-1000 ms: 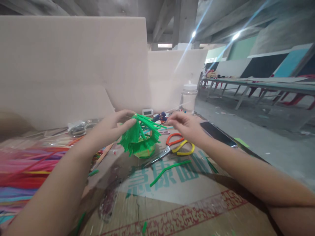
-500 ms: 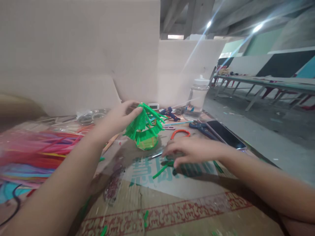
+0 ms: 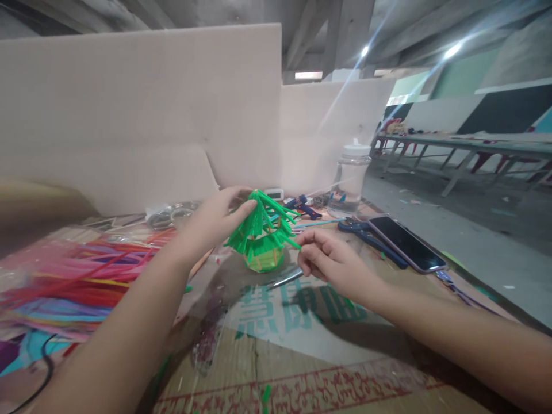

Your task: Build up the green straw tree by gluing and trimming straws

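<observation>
A small green tiered model (image 3: 263,244), made of fuzzy strips around a light frame with a yellow-green base, stands at the middle of the table. My left hand (image 3: 230,215) grips its top from the left, thumb and fingers around the peak. Just right of the model, my right hand (image 3: 323,259) is closed in a pinch on a short green strip (image 3: 291,243), whose far end reaches the model's lower tier. Part of the silver tool (image 3: 287,278) lies beneath that hand.
Colourful fuzzy strips (image 3: 86,276) lie at left. A phone (image 3: 407,244), blue-handled pliers (image 3: 373,241) and a clear bottle (image 3: 348,181) are at right. A glue gun (image 3: 306,207) lies behind the model, before white boards (image 3: 142,115).
My right hand has risen from the table with a green strip, now beside the model. My left hand still holds the top. The view has tilted up slightly.
</observation>
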Demonstrator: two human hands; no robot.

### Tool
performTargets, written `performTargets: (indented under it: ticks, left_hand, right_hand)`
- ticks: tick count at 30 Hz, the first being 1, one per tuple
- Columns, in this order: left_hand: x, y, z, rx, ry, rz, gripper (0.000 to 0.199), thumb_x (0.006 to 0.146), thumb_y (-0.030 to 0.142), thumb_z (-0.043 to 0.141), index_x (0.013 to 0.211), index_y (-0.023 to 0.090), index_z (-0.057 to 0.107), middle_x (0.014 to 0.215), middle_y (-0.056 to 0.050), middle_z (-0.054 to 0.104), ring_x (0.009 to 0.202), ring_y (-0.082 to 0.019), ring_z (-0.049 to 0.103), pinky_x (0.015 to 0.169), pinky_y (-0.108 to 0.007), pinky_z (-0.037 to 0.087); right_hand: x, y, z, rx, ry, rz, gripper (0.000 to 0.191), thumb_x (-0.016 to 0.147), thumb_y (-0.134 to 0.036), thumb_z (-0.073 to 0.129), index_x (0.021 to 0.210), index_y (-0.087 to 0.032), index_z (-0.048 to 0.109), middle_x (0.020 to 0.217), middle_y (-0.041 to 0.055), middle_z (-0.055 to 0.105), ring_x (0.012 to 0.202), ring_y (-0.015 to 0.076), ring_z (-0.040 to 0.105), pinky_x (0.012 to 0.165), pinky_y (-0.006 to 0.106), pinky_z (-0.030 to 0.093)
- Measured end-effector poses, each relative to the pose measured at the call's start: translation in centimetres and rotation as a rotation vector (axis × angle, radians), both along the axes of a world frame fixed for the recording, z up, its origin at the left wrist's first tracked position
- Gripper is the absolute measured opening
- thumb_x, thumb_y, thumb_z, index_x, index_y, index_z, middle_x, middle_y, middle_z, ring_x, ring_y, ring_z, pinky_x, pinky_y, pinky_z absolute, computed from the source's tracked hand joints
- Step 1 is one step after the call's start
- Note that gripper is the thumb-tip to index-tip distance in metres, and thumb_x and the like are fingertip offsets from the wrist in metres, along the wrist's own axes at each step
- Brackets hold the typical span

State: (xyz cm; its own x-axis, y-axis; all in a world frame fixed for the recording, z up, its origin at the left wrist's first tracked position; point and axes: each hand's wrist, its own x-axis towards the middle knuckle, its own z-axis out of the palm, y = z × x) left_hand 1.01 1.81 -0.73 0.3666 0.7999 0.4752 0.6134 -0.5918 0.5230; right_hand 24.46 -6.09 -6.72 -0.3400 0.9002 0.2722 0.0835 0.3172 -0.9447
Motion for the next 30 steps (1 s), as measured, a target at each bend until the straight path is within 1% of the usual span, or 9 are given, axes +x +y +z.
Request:
performTargets:
  ticks: [4,6,8,11,14,20,24,27,30]
  left_hand:
    - [0.3,-1.2,0.8,0.274,0.058,0.041,0.043,0.097,0.046,0.049,0.125,0.016,0.064,0.124,-0.012,0.066,0.112,-0.026,0.061,0.094,-0.041,0.05]
    - [0.8,-2.3,1.4,0.414,0.111,-0.04,0.036,0.098,0.045,0.05,0.113,0.019,0.07,0.111,-0.008,0.07,0.107,-0.025,0.061,0.094,-0.04,0.047]
    - [1.5,-3.5,1.8,0.455,0.161,-0.162,0.031,0.096,0.046,0.057,0.106,0.021,0.072,0.104,-0.006,0.071,0.102,-0.023,0.061,0.09,-0.038,0.046]
    - [2.4,-4.5,1.8,0.475,0.249,-0.273,0.022,0.095,0.039,0.06,0.094,0.022,0.073,0.095,-0.003,0.071,0.094,-0.022,0.06,0.085,-0.037,0.043]
    - [2.6,-4.5,1.8,0.454,0.262,-0.303,0.024,0.097,0.033,0.056,0.083,0.019,0.069,0.086,-0.003,0.07,0.086,-0.02,0.057,0.08,-0.036,0.041]
    - [1.0,-3.9,2.6,0.38,0.183,-0.315,0.026,0.097,0.032,0.053,0.078,0.018,0.065,0.082,-0.003,0.066,0.084,-0.019,0.057,0.079,-0.034,0.043]
    - [0.2,-3.7,2.9,0.351,0.13,-0.293,0.025,0.095,0.033,0.055,0.076,0.019,0.065,0.086,-0.003,0.068,0.088,-0.02,0.059,0.082,-0.033,0.045]
    - [-0.2,-3.6,3.0,0.319,0.107,-0.272,0.026,0.094,0.035,0.055,0.075,0.02,0.065,0.085,-0.003,0.068,0.088,-0.02,0.06,0.083,-0.034,0.047]
    - [-0.6,-3.4,3.1,0.315,0.117,-0.238,0.027,0.094,0.038,0.053,0.077,0.021,0.065,0.085,-0.004,0.068,0.088,-0.021,0.06,0.082,-0.035,0.047]
  right_hand:
    - [0.1,0.3,1.2,-0.072,0.064,-0.035,0.024,0.092,-0.044,0.053,0.088,-0.022,0.046,0.064,-0.0035,0.063,0.042,0.0061,0.04,0.043,0.022,0.028]
    - [0.2,0.5,1.4,-0.079,0.073,-0.051,0.025,0.091,-0.045,0.056,0.087,-0.021,0.047,0.062,-0.0035,0.063,0.042,0.0063,0.042,0.043,0.021,0.028]
    - [0.3,0.5,1.5,-0.081,0.079,-0.051,0.025,0.09,-0.044,0.058,0.087,-0.021,0.049,0.061,-0.0037,0.062,0.042,0.0062,0.043,0.042,0.021,0.028]
    - [0.2,0.5,1.7,-0.074,0.09,-0.026,0.023,0.088,-0.042,0.059,0.087,-0.02,0.051,0.06,-0.0039,0.062,0.042,0.006,0.043,0.042,0.021,0.028]
    - [0.3,0.3,2.2,-0.085,0.075,0.008,0.02,0.086,-0.038,0.061,0.084,-0.02,0.053,0.058,-0.0045,0.061,0.041,0.0054,0.041,0.041,0.02,0.027]
    - [1.0,0.1,3.1,0.009,-0.019,0.043,0.016,0.082,-0.032,0.065,0.078,-0.019,0.057,0.059,-0.0044,0.058,0.048,0.0063,0.045,0.045,0.021,0.034]
    - [1.4,0.2,2.6,0.096,-0.023,0.046,0.014,0.084,-0.031,0.064,0.079,-0.019,0.059,0.062,-0.0033,0.059,0.051,0.0083,0.05,0.049,0.023,0.039]
    - [1.7,0.4,2.3,0.108,-0.031,0.048,0.014,0.084,-0.033,0.065,0.081,-0.02,0.061,0.064,-0.0039,0.058,0.054,0.0095,0.052,0.052,0.025,0.043]
    - [2.3,0.9,2.3,0.099,-0.202,0.155,0.019,0.087,-0.036,0.063,0.078,-0.02,0.062,0.068,-0.0017,0.063,0.061,0.0119,0.058,0.06,0.027,0.046]
